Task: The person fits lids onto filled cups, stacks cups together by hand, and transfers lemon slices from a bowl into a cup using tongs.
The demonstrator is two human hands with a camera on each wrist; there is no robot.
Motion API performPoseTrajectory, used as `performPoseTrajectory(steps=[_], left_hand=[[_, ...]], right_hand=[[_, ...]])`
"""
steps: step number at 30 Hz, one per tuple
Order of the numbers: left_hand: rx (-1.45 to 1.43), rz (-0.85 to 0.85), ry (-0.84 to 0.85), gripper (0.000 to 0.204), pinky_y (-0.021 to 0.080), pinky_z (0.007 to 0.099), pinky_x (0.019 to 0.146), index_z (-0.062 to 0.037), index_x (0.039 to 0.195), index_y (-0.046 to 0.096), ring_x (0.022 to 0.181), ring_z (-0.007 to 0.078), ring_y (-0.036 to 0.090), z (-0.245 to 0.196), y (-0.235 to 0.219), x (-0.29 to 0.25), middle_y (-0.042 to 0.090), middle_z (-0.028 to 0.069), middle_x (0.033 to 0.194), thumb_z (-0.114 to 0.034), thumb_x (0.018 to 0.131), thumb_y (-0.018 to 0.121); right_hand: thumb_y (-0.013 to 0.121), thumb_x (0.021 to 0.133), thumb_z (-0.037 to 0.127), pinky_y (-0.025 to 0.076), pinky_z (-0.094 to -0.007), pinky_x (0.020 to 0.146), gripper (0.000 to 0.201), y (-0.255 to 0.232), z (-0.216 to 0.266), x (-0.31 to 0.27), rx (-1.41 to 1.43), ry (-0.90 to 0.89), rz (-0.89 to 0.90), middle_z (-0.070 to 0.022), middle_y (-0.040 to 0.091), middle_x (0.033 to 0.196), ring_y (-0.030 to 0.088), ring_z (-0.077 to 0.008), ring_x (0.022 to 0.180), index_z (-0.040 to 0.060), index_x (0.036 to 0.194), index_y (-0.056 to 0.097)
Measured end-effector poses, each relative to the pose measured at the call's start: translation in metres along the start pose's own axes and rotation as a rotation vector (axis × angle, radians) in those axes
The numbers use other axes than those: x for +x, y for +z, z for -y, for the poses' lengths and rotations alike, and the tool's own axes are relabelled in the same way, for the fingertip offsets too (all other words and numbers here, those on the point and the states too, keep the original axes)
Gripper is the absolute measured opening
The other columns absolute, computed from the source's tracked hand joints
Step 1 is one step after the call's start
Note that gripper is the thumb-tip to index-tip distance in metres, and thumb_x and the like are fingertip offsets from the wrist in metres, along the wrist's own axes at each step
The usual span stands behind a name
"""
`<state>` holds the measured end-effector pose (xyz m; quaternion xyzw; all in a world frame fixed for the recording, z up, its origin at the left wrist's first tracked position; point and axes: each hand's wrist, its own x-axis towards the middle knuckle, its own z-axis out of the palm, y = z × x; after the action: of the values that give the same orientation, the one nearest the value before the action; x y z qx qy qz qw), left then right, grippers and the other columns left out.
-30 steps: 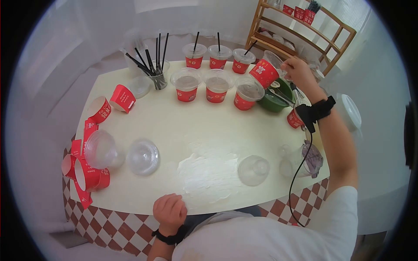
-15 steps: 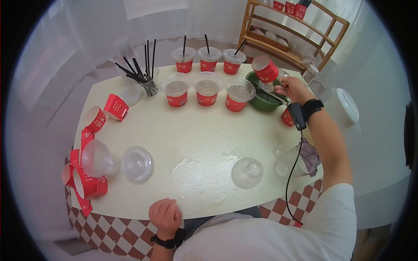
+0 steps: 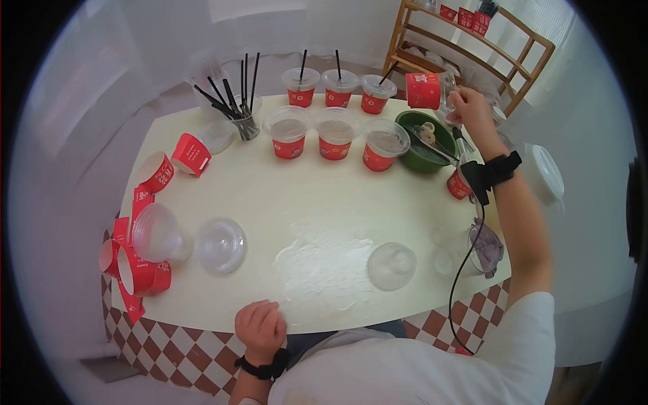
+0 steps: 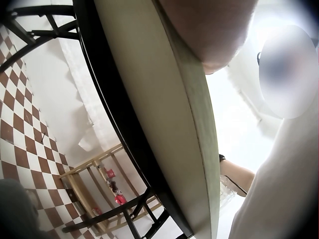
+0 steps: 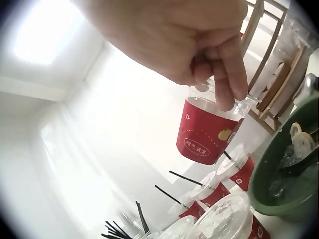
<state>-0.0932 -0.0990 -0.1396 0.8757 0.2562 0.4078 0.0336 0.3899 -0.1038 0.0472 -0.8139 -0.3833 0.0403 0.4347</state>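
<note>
A clear plastic cup in a red paper sleeve [image 3: 423,91] hangs from my right hand [image 3: 472,113], whose fingers grip it by the clear rim. In the head view it lies sideways, rim to the right, above the far side of a green bowl [image 3: 418,160]. The right wrist view shows the fingertips [image 5: 225,97] curled over the rim of the sleeved cup [image 5: 207,132]. Sliced fruit [image 3: 428,133] and a long-handled utensil are in the bowl. My left hand [image 3: 261,331] rests at the table's front edge with loosely curled fingers, holding nothing.
Lidded red-sleeved cups [image 3: 335,138] stand in two rows, the back ones with straws. Black straws fill a clear cup [image 3: 248,127]. Red sleeves [image 3: 145,270] and stacked clear cups [image 3: 156,233] sit at left. Dome lids [image 3: 391,266] and a wet patch [image 3: 324,263] lie in front.
The sleeved cup was tilted, then tipped mouth-down over the green bowl; now my right hand has raised it and turned it sideways. My left hand stays at the table edge.
</note>
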Motion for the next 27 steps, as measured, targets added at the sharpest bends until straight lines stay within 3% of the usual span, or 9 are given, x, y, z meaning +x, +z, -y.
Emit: performPoseTrajectory(steps=[2, 4, 6, 10, 15, 18, 23, 26, 27], left_hand=[[-0.007, 0.002, -0.011, 0.011, 0.047, 0.0362, 0.067, -0.0083, 0.078, 0.055, 0.078, 0.0245, 0.062, 0.0, 0.0, 0.001, 0.063, 0.004, 0.082, -0.005, 0.068, 0.059], [-0.004, 0.004, -0.026, 0.011, 0.047, 0.0356, 0.067, -0.0085, 0.077, 0.055, 0.078, 0.0239, 0.062, 0.0, -0.001, 0.001, 0.063, 0.0037, 0.082, -0.005, 0.067, 0.059], [-0.023, -0.008, -0.012, 0.012, 0.047, 0.0349, 0.068, -0.0089, 0.076, 0.056, 0.078, 0.0233, 0.062, 0.0, -0.001, 0.001, 0.063, 0.0037, 0.082, -0.005, 0.066, 0.061], [-0.026, -0.009, -0.029, 0.012, 0.048, 0.034, 0.068, -0.0099, 0.075, 0.057, 0.079, 0.0219, 0.062, -0.002, -0.003, 0.003, 0.063, 0.0027, 0.082, -0.006, 0.066, 0.062], [-0.013, -0.02, -0.029, 0.012, 0.048, 0.0336, 0.069, -0.0102, 0.075, 0.058, 0.079, 0.0215, 0.062, -0.002, -0.002, 0.003, 0.063, 0.0023, 0.081, -0.007, 0.065, 0.063], [-0.019, -0.019, -0.026, 0.012, 0.048, 0.0334, 0.07, -0.0104, 0.076, 0.058, 0.08, 0.0214, 0.062, -0.001, -0.003, 0.002, 0.063, 0.0024, 0.082, -0.007, 0.065, 0.063], [-0.068, 0.016, -0.02, 0.011, 0.048, 0.0343, 0.072, -0.0093, 0.077, 0.059, 0.082, 0.0231, 0.061, -0.001, -0.008, 0.003, 0.064, 0.004, 0.085, -0.006, 0.067, 0.064], [-0.205, 0.063, -0.066, 0.013, 0.048, 0.0375, 0.075, -0.0056, 0.082, 0.059, 0.088, 0.0275, 0.06, 0.002, -0.025, 0.018, 0.063, 0.0083, 0.094, -0.006, 0.07, 0.065], [-0.259, 0.104, -0.059, 0.018, 0.047, 0.0402, 0.078, -0.0033, 0.087, 0.057, 0.092, 0.0306, 0.058, 0.007, -0.035, 0.032, 0.061, 0.0116, 0.1, -0.006, 0.071, 0.065]], right_hand=[[0.054, 0.09, 0.018, 0.049, -0.0261, 0.056, 0.021, 0.015, 0.044, -0.017, -0.167, -0.289, -0.031, -0.0049, 0.057, 0.067, 0.059, -0.011, 0.06, -0.0031, 0.088, 0.057], [0.055, 0.085, 0.015, 0.046, -0.0313, 0.055, 0.017, 0.04, 0.088, -0.044, -0.215, -0.5, 0.032, -0.0113, 0.059, 0.071, 0.062, -0.0189, 0.06, -0.0021, 0.086, 0.057], [0.058, 0.08, 0.012, 0.047, -0.0327, 0.054, 0.012, 0.074, 0.112, -0.062, -0.343, -1.06, -0.001, -0.0119, 0.06, 0.074, 0.061, -0.0217, 0.061, 0.0002, 0.08, 0.057], [0.059, 0.075, 0.008, 0.05, -0.034, 0.054, 0.005, 0.163, 0.153, -0.103, -0.528, -1.328, 0.26, -0.0099, 0.062, 0.076, 0.063, -0.0254, 0.065, 0.0073, 0.078, 0.062], [0.06, 0.072, 0.006, 0.05, -0.0342, 0.052, 0.004, 0.255, 0.179, -0.119, -0.533, -1.347, 0.414, -0.0091, 0.061, 0.068, 0.064, -0.025, 0.065, 0.0043, 0.074, 0.062], [0.06, 0.072, 0.006, 0.05, -0.0343, 0.052, 0.005, 0.276, 0.183, -0.128, -0.47, -1.245, 0.345, -0.0102, 0.063, 0.066, 0.065, -0.0249, 0.065, 0.0039, 0.071, 0.064], [0.061, 0.077, 0.015, 0.05, -0.0367, 0.06, 0.012, 0.26, 0.183, -0.122, -0.404, -1.094, 0.506, -0.0112, 0.064, 0.076, 0.064, -0.0274, 0.073, 0.0052, 0.084, 0.064], [0.061, 0.081, 0.024, 0.049, -0.0384, 0.069, 0.023, 0.21, 0.167, -0.095, -0.327, -1.035, 0.461, -0.0119, 0.065, 0.089, 0.062, -0.0303, 0.081, 0.0069, 0.097, 0.062], [0.061, 0.081, 0.023, 0.048, -0.0384, 0.069, 0.023, 0.183, 0.165, -0.086, -0.465, -0.951, 0.457, -0.0121, 0.064, 0.09, 0.061, -0.0306, 0.081, 0.0065, 0.098, 0.062]])
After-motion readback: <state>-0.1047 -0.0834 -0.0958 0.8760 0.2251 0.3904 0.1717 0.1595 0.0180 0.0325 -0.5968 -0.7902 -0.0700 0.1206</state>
